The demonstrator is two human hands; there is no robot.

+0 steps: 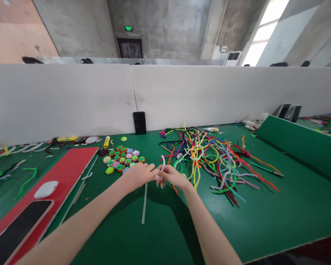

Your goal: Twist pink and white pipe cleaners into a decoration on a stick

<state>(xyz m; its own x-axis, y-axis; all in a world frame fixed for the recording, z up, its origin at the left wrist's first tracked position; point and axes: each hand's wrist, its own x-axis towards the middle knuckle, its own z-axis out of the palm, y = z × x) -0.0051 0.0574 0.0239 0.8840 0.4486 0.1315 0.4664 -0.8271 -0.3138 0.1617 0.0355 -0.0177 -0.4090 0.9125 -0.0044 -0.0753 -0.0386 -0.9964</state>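
Note:
My left hand [139,175] and my right hand [174,176] meet above the middle of the green table [121,235]. Between their closed fingers is a white fuzzy stem [163,162], its upper end sticking up past the fingertips; part of it is hidden by the fingers. Below the hands a thin pale strip [144,206] lies on the table. Behind my left hand sits a group of small colourful flower-like pieces [122,160]. A tangled heap of coloured fuzzy stems [198,151] spreads behind and right of my right hand.
At the left, a red board [68,165] carries a white case [46,189] and a phone [22,230]. A black phone [139,123] leans on the white partition [176,95]. A yellow glue stick [106,142] stands behind the pieces. A green panel [298,147] rises at the right.

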